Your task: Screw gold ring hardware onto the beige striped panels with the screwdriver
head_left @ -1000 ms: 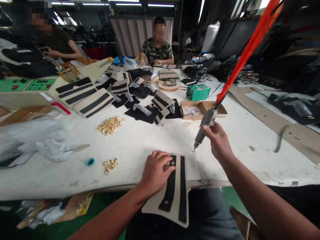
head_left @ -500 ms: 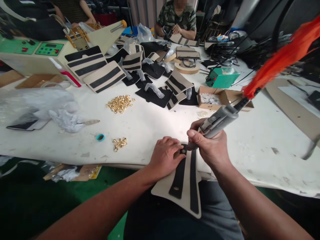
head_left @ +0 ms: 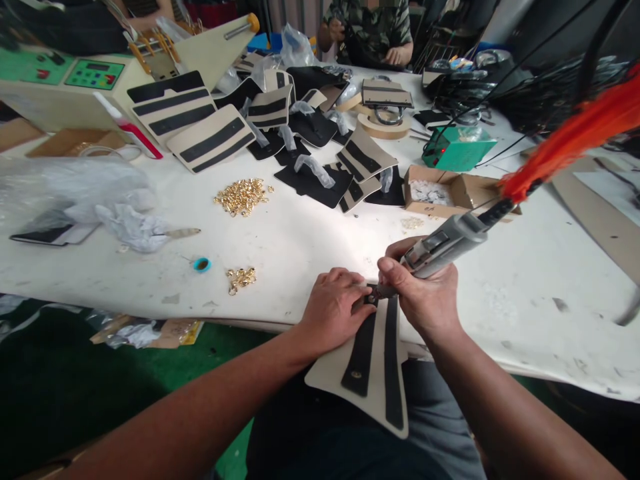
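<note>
My right hand (head_left: 431,293) is wrapped round a grey electric screwdriver (head_left: 443,245), tilted with its tip down at the left. A black cable and an orange strip (head_left: 575,137) run from its upper end. The tip meets the far part of a beige panel with black stripes (head_left: 376,353), beside a small metal fitting (head_left: 371,299). My left hand (head_left: 336,308) grips that panel, its thumb and fingers around the spot at the tip. Another small metal fitting (head_left: 356,375) sits on the near end of the left stripe. The panel overhangs the table edge above my lap.
Gold-coloured metal parts lie in a large pile (head_left: 243,197) and a small pile (head_left: 241,280), near a blue cap (head_left: 202,265). Striped panels (head_left: 213,139), a cardboard box (head_left: 435,193) and a green power unit (head_left: 459,148) stand farther back. A co-worker (head_left: 367,33) sits across the table (head_left: 290,247).
The screwdriver tip has shifted slightly left onto the fitting near my left fingers. My view has tilted a little. The co-worker opposite has lowered one hand and no longer shows the striped panel.
</note>
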`<state>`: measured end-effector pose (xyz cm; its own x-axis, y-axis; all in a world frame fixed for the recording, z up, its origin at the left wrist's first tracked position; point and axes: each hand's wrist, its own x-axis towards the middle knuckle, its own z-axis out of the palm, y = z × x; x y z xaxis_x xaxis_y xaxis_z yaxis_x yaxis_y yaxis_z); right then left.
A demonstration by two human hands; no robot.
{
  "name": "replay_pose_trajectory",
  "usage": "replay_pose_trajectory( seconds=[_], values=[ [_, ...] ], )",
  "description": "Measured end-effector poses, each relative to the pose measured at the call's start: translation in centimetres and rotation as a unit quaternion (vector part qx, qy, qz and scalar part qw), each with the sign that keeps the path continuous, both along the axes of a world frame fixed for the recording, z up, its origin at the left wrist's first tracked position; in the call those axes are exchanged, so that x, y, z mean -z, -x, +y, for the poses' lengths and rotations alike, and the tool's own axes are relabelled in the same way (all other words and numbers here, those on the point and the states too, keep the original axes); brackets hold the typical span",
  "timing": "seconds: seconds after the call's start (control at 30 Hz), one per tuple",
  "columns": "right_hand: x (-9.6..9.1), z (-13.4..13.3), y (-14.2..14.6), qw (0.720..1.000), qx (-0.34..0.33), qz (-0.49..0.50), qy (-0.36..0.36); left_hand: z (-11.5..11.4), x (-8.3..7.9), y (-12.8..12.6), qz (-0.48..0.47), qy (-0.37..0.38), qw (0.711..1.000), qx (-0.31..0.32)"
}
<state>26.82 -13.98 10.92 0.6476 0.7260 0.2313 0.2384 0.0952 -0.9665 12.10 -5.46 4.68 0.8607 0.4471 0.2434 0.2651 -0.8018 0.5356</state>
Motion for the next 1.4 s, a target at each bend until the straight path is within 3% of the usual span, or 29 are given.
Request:
replay_pose_trajectory(
  seconds=[0.37,0.67,1.03,1.4],
  values=[
    [-1.2,0.3,0.4,0.998,-0.015,-0.056,0.014,0.0,-0.3,-0.1,0.014,-0.004,1.000,-0.005],
    [-0.2,0.4,0.0,0.996,-0.071,-0.047,-0.001,0.0,0.2,-0.3,0.004,0.004,1.000,-0.004],
    [-0.3,0.9,-0.4,0.989,-0.140,-0.027,-0.031,0.0,-0.1,-0.4,-0.003,0.001,1.000,-0.013],
    [0.3,1.1,-0.4,0.987,-0.150,-0.031,-0.045,0.0,0.1,-0.4,-0.007,-0.003,1.000,-0.018]
  ],
)
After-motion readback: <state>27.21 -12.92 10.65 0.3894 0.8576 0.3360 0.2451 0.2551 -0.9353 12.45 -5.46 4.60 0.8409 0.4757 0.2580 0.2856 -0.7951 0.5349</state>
